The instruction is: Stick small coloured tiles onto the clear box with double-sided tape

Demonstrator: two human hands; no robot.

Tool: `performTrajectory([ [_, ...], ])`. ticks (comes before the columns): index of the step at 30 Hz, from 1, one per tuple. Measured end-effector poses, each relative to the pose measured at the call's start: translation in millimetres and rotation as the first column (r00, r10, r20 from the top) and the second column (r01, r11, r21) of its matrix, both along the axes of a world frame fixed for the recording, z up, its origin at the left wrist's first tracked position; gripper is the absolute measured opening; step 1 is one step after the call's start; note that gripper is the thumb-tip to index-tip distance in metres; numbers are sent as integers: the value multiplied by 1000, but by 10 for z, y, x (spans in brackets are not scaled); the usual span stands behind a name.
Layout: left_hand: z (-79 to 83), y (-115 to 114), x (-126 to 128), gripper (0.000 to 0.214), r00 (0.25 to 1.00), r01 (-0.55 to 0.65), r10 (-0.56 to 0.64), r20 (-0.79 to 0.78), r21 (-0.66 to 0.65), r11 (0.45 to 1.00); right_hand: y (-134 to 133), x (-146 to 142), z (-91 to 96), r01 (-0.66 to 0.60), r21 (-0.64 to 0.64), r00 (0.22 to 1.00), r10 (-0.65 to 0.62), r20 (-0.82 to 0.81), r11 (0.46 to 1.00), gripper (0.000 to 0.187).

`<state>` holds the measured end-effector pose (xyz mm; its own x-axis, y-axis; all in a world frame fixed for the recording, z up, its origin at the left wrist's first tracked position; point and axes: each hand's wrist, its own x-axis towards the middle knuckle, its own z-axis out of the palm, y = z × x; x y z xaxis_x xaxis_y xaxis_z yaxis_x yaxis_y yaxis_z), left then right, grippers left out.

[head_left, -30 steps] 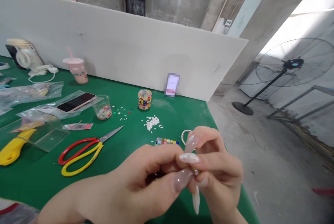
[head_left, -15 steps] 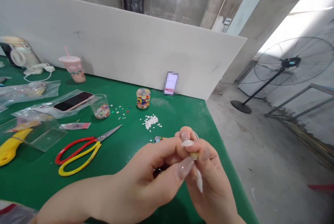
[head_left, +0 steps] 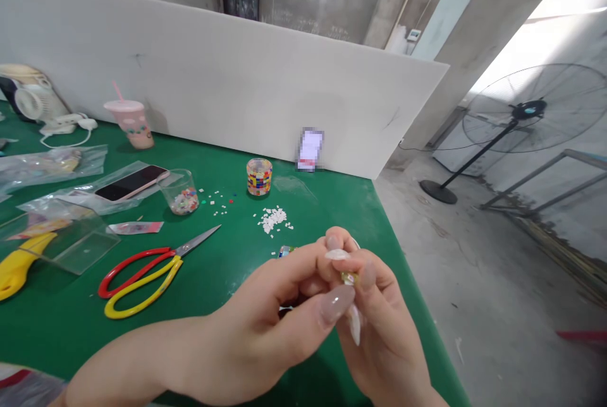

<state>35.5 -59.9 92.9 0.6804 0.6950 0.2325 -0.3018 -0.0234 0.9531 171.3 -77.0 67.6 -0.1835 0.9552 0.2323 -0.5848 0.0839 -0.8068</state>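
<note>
My left hand (head_left: 275, 315) and my right hand (head_left: 379, 318) meet above the table's front right, fingers closed together. Between their fingertips sits a small shiny yellow-gold piece (head_left: 349, 278); its exact kind is too small to tell. Long pale nails hide part of it. Just behind my left hand a colourful, mosaic-like item (head_left: 286, 251) shows only in part. Beyond lies a pile of small white tiles (head_left: 274, 220). A round cup covered in coloured mosaic tiles (head_left: 259, 177) stands farther back.
Scissors (head_left: 175, 255) lie left of my hands on the green table (head_left: 227, 344). A clear cup of coloured pieces (head_left: 184, 198), a phone (head_left: 130, 183), a clear plastic stand (head_left: 90, 249) and a pink tumbler (head_left: 133, 126) are farther left. A white partition (head_left: 213, 78) borders the back.
The yellow piece and fingertips have shifted slightly left, and the piece looks turned a little. The whole view has moved slightly; the table items have stayed put.
</note>
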Motion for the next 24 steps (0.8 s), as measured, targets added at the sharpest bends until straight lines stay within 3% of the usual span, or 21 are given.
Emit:
performTrajectory([
  [6,33,-6,-24,21,1000,30,-30,6,-51,998,-6,0,-12,59,6,998,-59,21,998,13],
  [10,36,-5,14,22,995,36,-27,98,-87,996,-21,-21,-19,41,-17,999,-42,-11,999,12],
  [20,9,11,60,22,995,-28,31,93,-34,999,-29,-61,-16,78,-78,994,-84,-66,994,16],
  [24,-25,-4,62,18,996,-55,55,65,-10,998,-45,-51,0,38,-126,994,-50,-93,991,21],
])
